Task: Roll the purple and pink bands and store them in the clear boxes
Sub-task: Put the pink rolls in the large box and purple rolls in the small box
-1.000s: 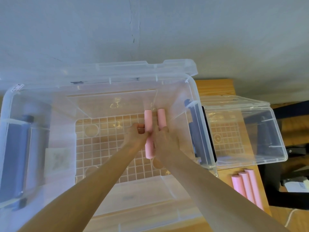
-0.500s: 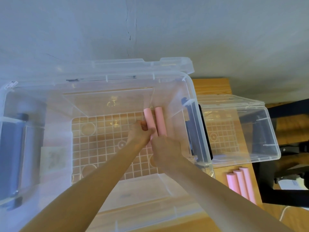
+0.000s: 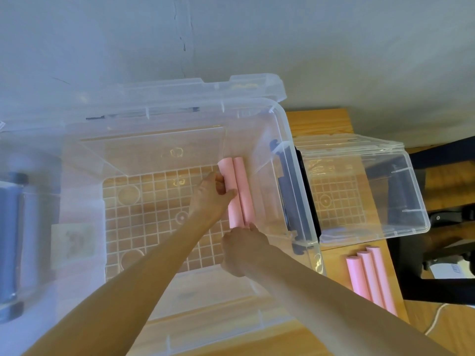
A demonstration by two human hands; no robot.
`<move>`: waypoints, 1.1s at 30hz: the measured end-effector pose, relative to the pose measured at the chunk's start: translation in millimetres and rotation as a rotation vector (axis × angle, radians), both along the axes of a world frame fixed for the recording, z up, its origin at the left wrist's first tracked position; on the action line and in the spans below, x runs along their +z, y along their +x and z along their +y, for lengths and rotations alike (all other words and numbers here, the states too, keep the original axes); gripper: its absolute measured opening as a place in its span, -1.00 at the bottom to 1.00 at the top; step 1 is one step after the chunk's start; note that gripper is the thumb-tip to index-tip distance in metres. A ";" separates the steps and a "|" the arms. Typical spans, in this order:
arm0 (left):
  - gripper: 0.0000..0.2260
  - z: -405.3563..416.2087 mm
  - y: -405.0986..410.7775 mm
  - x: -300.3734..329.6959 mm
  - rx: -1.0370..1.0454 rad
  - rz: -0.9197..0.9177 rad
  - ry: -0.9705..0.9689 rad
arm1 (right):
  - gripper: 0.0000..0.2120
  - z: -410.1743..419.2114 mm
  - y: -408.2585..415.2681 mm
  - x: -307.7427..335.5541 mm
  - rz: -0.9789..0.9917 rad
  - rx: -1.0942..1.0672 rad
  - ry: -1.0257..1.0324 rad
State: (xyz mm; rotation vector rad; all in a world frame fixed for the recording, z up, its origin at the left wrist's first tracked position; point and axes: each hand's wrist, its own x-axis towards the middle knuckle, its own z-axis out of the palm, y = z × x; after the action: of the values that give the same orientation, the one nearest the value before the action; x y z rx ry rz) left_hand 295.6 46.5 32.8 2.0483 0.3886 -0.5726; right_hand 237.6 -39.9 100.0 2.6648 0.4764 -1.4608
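Note:
Two rolled pink bands (image 3: 240, 192) lie side by side on the floor of the large clear box (image 3: 305, 214), against its right wall. My left hand (image 3: 209, 199) grips the left roll from the side, thumb over it. My right hand (image 3: 243, 249) touches the near ends of both rolls with its fingertips; how its fingers lie is hidden behind the knuckles. Three more rolled pink bands (image 3: 370, 276) rest on the wooden table (image 3: 318, 122) to the right, outside the boxes. No purple band is in view.
A smaller clear box (image 3: 416, 222) stands to the right of the large one, with nothing in it. The large box's lid (image 3: 180, 91) leans against the grey wall behind. A dark chair or stand (image 3: 437, 286) is at the far right.
The two pink rolls have been slid right, up against the box's right wall. My right hand has drawn back from over the rolls to their near ends.

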 end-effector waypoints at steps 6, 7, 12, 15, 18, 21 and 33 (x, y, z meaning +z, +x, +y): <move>-0.52 -2.2 5.6 2.8 -0.002 -0.002 0.020 | -0.85 0.3 2.8 -0.3 0.006 -0.024 0.053; -0.52 -1.8 5.3 3.1 0.015 0.012 0.002 | -0.90 0.2 3.0 0.5 0.004 -0.018 0.058; -0.51 2.0 3.7 5.2 0.091 0.057 -0.022 | -0.93 -3.4 2.0 10.7 -0.043 -0.011 0.134; -0.53 4.7 3.7 11.5 0.114 0.066 -0.035 | -0.84 -6.9 -1.6 25.3 -0.120 0.000 0.200; -0.55 6.8 0.7 19.0 0.129 0.071 -0.028 | -0.77 -10.4 -7.1 47.9 -0.135 -0.049 0.274; -0.59 8.1 -4.4 30.2 0.153 0.070 -0.039 | -0.86 -16.9 -18.7 69.3 -0.175 -0.115 0.377; -0.86 -18.1 -80.4 153.0 0.038 -0.155 -0.210 | -0.82 -107.9 -82.8 106.0 -0.587 -0.545 0.913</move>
State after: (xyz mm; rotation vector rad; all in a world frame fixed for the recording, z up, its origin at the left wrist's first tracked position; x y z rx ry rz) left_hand 215.3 28.4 185.8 1.8649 0.2639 -0.4103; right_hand 154.7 -147.8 206.0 3.9700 0.4440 -0.4112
